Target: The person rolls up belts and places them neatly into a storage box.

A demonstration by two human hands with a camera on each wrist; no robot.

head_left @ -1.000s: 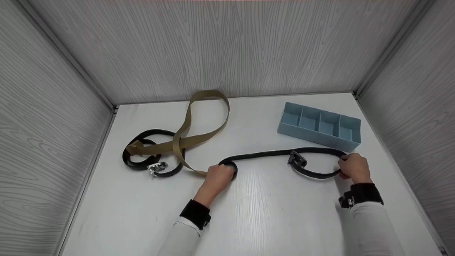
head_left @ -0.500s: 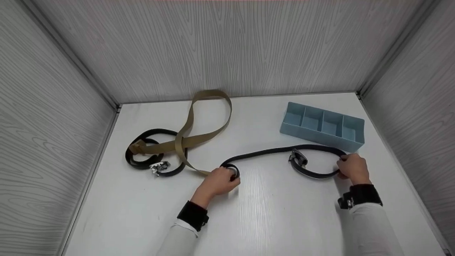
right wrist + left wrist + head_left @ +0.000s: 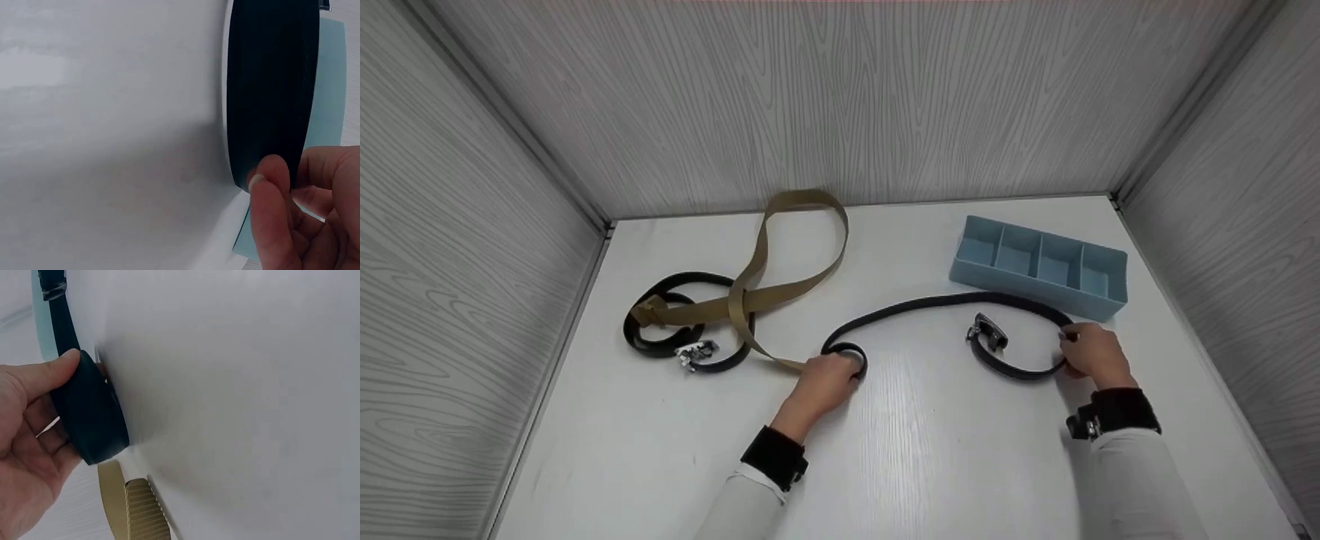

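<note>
A black belt [image 3: 930, 302] stands on edge across the table, its middle bowing toward the back. My left hand [image 3: 826, 379] grips the small coil at its left end; in the left wrist view the thumb lies on the upper edge of the coil [image 3: 93, 410] and the fingers go behind it. On the right, my right hand [image 3: 1095, 352] pinches the bend of the belt between thumb and fingers, as the strap [image 3: 273, 84] shows in the right wrist view. From that bend the belt curls back to its metal buckle [image 3: 990, 331], which lies inside the curve.
Behind the belt at right stands a blue tray [image 3: 1027, 283] with several compartments. To the left, a tan webbing belt [image 3: 769, 298] lies looped over a second black belt [image 3: 690, 278], which has a silvery buckle [image 3: 697, 352]. Grey wood-grain panels [image 3: 840, 105] wall the table.
My right hand has moved a little left, and the belt's middle has bowed farther back toward the tray. My left hand has shifted its hold on the coil, which now shows a wider loop.
</note>
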